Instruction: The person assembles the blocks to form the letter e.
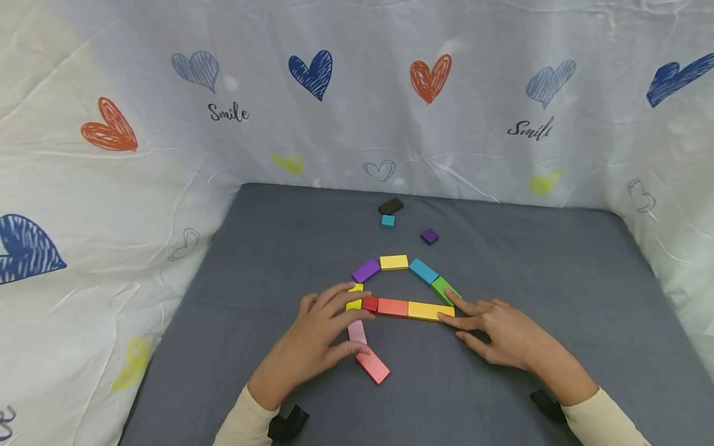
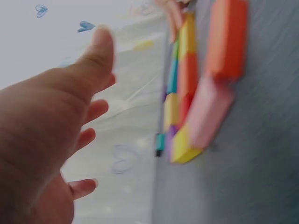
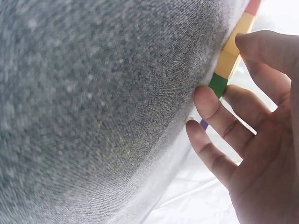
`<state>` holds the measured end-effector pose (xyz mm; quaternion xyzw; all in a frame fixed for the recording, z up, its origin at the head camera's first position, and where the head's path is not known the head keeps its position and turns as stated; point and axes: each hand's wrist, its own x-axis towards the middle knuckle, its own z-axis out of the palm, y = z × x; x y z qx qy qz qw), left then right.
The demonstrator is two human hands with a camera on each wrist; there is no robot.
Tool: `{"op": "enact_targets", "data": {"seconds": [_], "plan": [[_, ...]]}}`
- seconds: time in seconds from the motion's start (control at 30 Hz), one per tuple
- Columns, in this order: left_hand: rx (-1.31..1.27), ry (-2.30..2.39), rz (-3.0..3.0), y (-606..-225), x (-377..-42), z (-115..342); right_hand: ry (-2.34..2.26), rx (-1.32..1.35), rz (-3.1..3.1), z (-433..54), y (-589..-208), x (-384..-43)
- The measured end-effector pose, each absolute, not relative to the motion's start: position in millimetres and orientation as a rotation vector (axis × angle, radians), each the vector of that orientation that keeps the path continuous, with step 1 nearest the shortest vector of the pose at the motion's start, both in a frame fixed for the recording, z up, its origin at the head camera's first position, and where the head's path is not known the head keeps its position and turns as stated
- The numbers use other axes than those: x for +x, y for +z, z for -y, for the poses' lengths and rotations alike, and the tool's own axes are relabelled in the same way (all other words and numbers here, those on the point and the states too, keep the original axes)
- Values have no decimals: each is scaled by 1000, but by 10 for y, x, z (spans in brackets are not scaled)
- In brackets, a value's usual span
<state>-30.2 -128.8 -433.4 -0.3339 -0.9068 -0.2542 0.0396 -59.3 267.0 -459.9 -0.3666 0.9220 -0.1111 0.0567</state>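
Flat coloured blocks form a closed outline on the dark grey cloth: purple [image 1: 365,271], pale yellow [image 1: 393,263], blue [image 1: 423,271], green [image 1: 444,288], orange-yellow [image 1: 424,310], coral [image 1: 393,308], red [image 1: 370,304] and bright yellow [image 1: 354,305]. From the yellow corner a light pink block [image 1: 357,332] and a salmon block [image 1: 375,368] run toward the near side. My left hand [image 1: 315,337] spreads over this left end, its fingers partly covering the yellow block; nothing is held in it. With extended fingers, my right hand [image 1: 504,331] touches the right end of the outline, at the green and orange-yellow blocks.
Beyond the outline lie a black block [image 1: 391,205], a small teal block [image 1: 387,221] and a small dark purple block [image 1: 429,236]. A white curtain [image 1: 357,124] printed with hearts borders the table at the back and sides. Black straps [image 1: 288,423] sit near both wrists.
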Motion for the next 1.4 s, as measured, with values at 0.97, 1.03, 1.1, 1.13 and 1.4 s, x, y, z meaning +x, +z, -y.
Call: {"op": "enact_targets", "data": {"seconds": [0.97,1.03,1.1,1.13,1.4], "plan": [[-757,-859,2897,-3966,-2547,915,-385,-1141,-2778,-2710,-4612,-601],[-757,-824,2949,-4011,-2640,841,-391,-1137,-2777,-2707,-4612,-601],[-754,-783,3002,-4052,-2721,762,-391,-1131,-2777,-2704,-4613,-597],[-753,-752,3026,-4073,-2761,724,-389,-1128,-2778,-2702,-4614,-595],[-665,-612,3150,-4211,-3005,462,-359,-1068,-2780,-2711,-4607,-593]]}}
